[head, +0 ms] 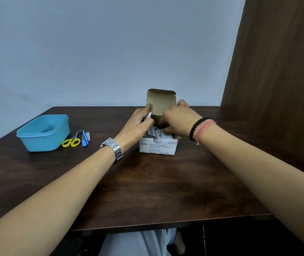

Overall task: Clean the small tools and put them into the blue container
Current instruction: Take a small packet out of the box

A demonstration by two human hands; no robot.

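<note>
An open white box of alcohol swabs (pixel 157 147) stands mid-table with its lid flap up and swab packets showing inside. My left hand (pixel 138 122) holds the box's left side flap. My right hand (pixel 177 120) reaches into the box, its fingers curled down among the packets; whether it pinches one is hidden. The blue container (pixel 44 133) sits empty at the left. Beside it lie yellow-handled scissors (pixel 71 141), a blue-handled tool (pixel 84 139) and a small metal clipper (pixel 88 136).
The dark wooden table (pixel 147 182) runs to a front edge near me. A wooden panel (pixel 276 71) rises at the right and a pale wall stands behind. My legs show below the table edge.
</note>
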